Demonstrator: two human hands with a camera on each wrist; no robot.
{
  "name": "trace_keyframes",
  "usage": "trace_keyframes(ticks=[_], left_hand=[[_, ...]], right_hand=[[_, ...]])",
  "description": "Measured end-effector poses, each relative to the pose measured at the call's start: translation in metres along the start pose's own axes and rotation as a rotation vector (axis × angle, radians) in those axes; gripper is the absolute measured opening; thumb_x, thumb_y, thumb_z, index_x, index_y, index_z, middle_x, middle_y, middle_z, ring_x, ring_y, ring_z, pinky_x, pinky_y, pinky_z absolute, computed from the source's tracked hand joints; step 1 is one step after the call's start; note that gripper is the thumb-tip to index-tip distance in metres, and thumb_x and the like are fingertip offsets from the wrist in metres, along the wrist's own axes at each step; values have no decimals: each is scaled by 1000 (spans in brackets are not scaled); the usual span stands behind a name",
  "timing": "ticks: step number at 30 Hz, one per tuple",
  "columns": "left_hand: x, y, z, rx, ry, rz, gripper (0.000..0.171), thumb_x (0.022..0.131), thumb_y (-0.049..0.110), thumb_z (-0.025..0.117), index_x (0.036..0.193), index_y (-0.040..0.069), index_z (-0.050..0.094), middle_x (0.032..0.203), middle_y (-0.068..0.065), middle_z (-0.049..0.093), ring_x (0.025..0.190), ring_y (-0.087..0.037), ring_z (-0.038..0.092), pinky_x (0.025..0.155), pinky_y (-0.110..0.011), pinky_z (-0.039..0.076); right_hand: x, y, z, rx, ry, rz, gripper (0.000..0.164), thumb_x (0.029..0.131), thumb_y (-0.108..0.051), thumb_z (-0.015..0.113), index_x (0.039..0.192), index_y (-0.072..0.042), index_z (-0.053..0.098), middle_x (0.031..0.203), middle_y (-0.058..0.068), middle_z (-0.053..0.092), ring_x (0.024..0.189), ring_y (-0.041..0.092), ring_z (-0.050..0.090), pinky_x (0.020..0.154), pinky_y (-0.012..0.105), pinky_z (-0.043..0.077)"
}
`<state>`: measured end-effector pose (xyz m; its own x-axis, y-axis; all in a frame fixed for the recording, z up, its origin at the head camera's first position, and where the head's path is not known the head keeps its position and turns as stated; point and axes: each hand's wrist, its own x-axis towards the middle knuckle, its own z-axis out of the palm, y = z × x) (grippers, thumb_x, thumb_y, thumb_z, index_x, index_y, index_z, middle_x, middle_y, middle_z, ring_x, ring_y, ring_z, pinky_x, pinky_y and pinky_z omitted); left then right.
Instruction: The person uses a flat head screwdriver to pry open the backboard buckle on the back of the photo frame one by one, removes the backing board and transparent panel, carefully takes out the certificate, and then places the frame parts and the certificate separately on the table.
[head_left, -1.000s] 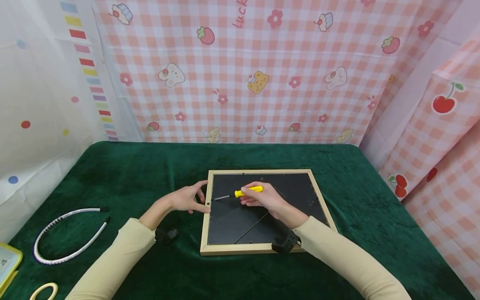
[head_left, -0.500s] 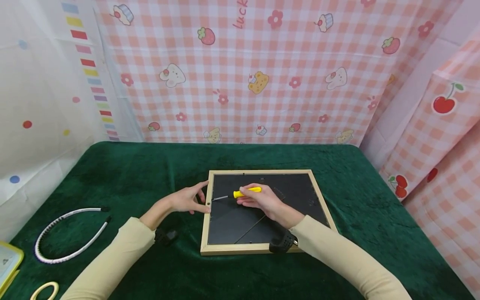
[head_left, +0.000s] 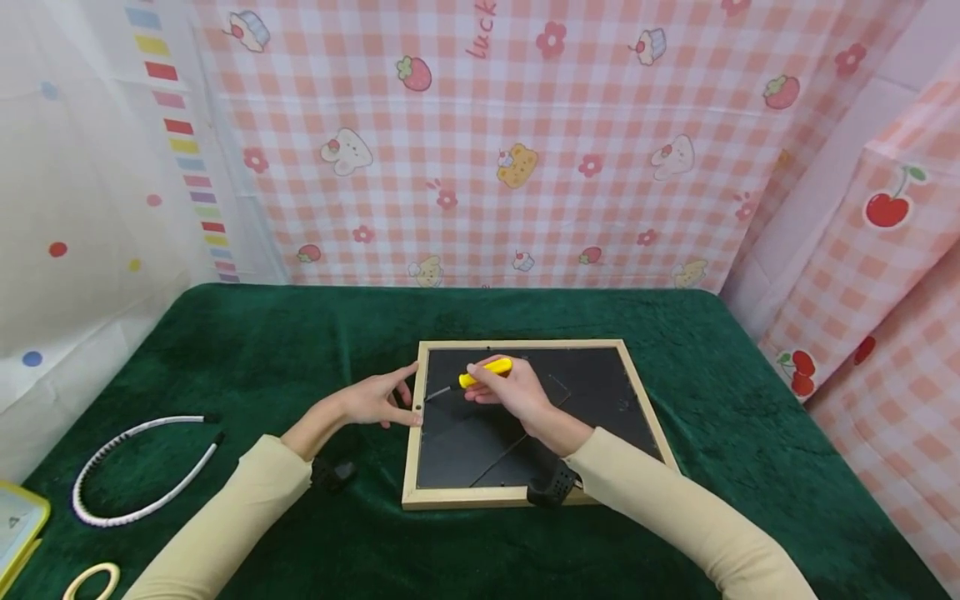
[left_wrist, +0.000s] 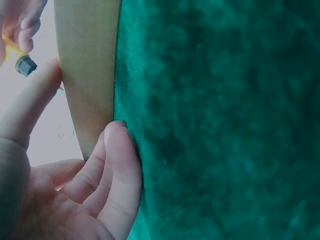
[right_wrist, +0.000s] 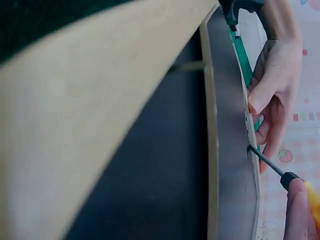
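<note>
A picture frame (head_left: 465, 498) with a pale wooden rim lies back side up, showing its black backing board (head_left: 457, 454). My left hand (head_left: 372, 400) holds its left side; in the left wrist view, the thumb lies on the wooden bar (left_wrist: 90, 60) and the other fingers bend against its outer side. With my right hand (head_left: 519, 390) I grip a yellow-handled screwdriver (head_left: 491, 370). Its thin metal shaft (right_wrist: 270, 165) slants down to the inner edge of the left rim, where the tip touches in the right wrist view. What lies under the tip is too small to tell.
Green velvety cloth (head_left: 315, 325) covers the table. At the left lie a white headband (head_left: 112, 521), a yellow ring-shaped handle (head_left: 112, 575) and a yellow-edged board (head_left: 37, 512), both cut off by the view. A pink checked curtain (head_left: 480, 125) hangs behind.
My right hand has shifted a little left, and the screwdriver's handle has tipped up to a steeper slant. Its tip stays near the left rim. The left hand and the frame look unchanged.
</note>
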<state>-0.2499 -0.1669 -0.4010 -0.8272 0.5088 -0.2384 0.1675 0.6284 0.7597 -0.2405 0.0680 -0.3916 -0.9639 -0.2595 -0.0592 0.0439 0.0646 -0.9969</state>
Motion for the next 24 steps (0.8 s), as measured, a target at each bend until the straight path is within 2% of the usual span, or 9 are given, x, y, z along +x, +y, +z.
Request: trace_keyframes(ticks=[5, 10, 20, 24], left_hand=[[0, -5, -1, -18, -26, 7, 95, 75, 30, 70, 141, 3, 8, 98, -10, 46, 66, -18, 53, 59, -32, 47], [-1, -10, -3, -40, -62, 4, 97, 74, 32, 71, 142, 6, 6, 100, -9, 45, 70, -19, 54, 61, -32, 48], [0, -9, -5, -33, -62, 27, 95, 75, 31, 70, 142, 5, 8, 100, -11, 45, 69, -19, 53, 61, -32, 47], [1, -10, -5, -43, -64, 38, 94, 75, 29, 70, 142, 8, 8, 100, -11, 44, 68, -19, 52, 60, -32, 47]], right_hand=[[1, -6, 9, -96, -35, -77, 29, 84, -23, 61, 98, 2, 57, 82, 13, 64, 67, 22, 64, 63, 31, 50], [3, -12, 14, -238, -77, -159, 23, 85, -24, 60, 94, -3, 58, 76, 8, 64, 63, 19, 63, 60, 29, 51], [8, -32, 30, -453, -98, -252, 12, 87, -17, 57, 87, -5, 56, 67, 4, 60, 56, 13, 60, 55, 24, 49], [9, -38, 40, -573, -85, -294, 11, 86, -16, 56, 83, -6, 55, 63, 1, 58, 51, 7, 58, 51, 21, 48]])
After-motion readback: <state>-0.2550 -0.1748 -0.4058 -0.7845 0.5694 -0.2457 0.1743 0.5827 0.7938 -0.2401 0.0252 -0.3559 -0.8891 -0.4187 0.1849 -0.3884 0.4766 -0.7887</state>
